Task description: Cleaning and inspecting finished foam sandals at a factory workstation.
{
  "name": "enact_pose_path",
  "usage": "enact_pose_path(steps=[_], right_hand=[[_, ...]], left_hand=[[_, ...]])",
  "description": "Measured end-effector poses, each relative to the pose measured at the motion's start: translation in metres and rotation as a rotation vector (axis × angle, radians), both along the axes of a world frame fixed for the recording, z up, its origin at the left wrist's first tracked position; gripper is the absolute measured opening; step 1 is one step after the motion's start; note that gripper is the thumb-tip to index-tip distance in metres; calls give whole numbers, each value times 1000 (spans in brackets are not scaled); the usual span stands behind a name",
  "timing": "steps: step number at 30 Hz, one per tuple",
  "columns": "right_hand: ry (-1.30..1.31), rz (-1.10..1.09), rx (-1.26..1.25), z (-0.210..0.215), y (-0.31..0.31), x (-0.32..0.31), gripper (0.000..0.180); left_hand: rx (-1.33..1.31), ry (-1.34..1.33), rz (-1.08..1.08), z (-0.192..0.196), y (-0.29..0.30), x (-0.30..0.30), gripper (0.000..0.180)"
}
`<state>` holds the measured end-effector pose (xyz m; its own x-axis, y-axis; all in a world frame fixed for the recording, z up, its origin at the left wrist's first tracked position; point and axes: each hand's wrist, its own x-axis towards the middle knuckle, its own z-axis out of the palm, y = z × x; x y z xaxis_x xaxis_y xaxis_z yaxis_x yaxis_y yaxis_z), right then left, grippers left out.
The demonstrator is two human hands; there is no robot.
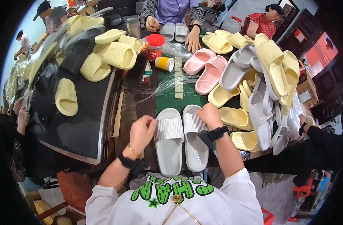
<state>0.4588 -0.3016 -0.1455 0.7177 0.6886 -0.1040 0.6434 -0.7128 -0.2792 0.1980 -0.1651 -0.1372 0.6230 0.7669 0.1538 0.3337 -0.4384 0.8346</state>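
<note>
Two grey slide slippers lie side by side in front of me, toes pointing away: the left slipper and the right slipper, each with a ribbed strap. My left hand is closed in a pinch beside the left slipper's strap. Curled into a fist, my right hand is at the outer toe side of the right slipper. What either hand holds, if anything, is too small or hidden to make out. Thin clear plastic strands spread across the table just beyond the slippers.
Yellow and grey slippers are heaped at my right, with pink slippers beside them. A yellow cup and a red-lidded jar stand ahead. More yellow slippers lie on the black tabletop at left. Across sits a co-worker.
</note>
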Motion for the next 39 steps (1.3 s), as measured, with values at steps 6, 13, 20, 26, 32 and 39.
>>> enact_pose_path(steps=[6, 13, 20, 26, 32, 39], right_hand=[[94, -69, 179, 15, -4, 0, 29], [339, 54, 358, 55, -59, -61, 29], [249, 166, 226, 29, -78, -120, 35], [84, 177, 249, 9, -77, -126, 31], [-19, 315, 274, -13, -79, -123, 28], [82, 264, 296, 0, -74, -130, 28]], left_hand=[[-56, 254, -5, -25, 41, 35, 34], [-98, 169, 14, -32, 38, 31, 26], [19, 115, -45, -14, 29, 50, 19], [-147, 84, -344, 23, 20, 95, 18], [-77, 188, -609, -20, 18, 135, 25], [-223, 102, -537, -25, 2, 134, 27]])
